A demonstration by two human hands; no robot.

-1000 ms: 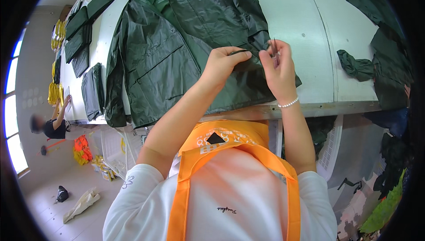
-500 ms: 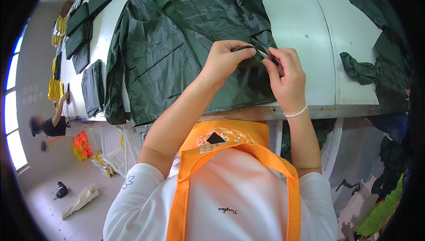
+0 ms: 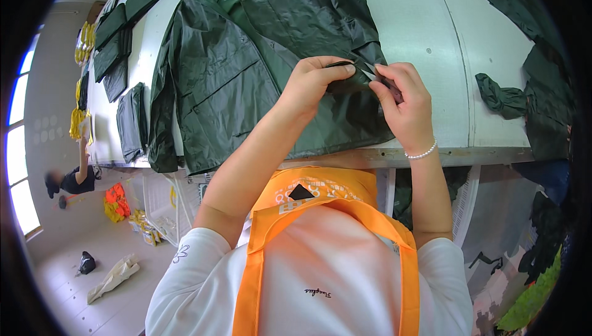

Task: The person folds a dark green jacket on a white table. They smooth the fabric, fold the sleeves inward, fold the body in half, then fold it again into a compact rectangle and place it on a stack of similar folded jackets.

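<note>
A dark green waterproof jacket [image 3: 228, 70] lies spread over the white table in front of me. My left hand [image 3: 314, 83] is closed in a pinch on a fold of the jacket near its right side. Just right of it, my right hand [image 3: 408, 100] grips a pair of thread snips [image 3: 370, 74], fingers closed round the handles. The two pointed blades stand apart and point at the pinched fold. Whether they touch the fabric or a thread is too small to tell.
Folded dark green bundles [image 3: 113, 46] lie along the table's left side. A rolled dark green piece [image 3: 501, 96] and more dark fabric [image 3: 549, 104] lie at the right. White crates [image 3: 161, 203] stand below the table edge. Another person [image 3: 77, 178] works at the far left.
My right hand has drawn slightly right, and the snips' blades now show apart. My left hand keeps its pinch on the jacket. The other person's arm at the far left has moved.
</note>
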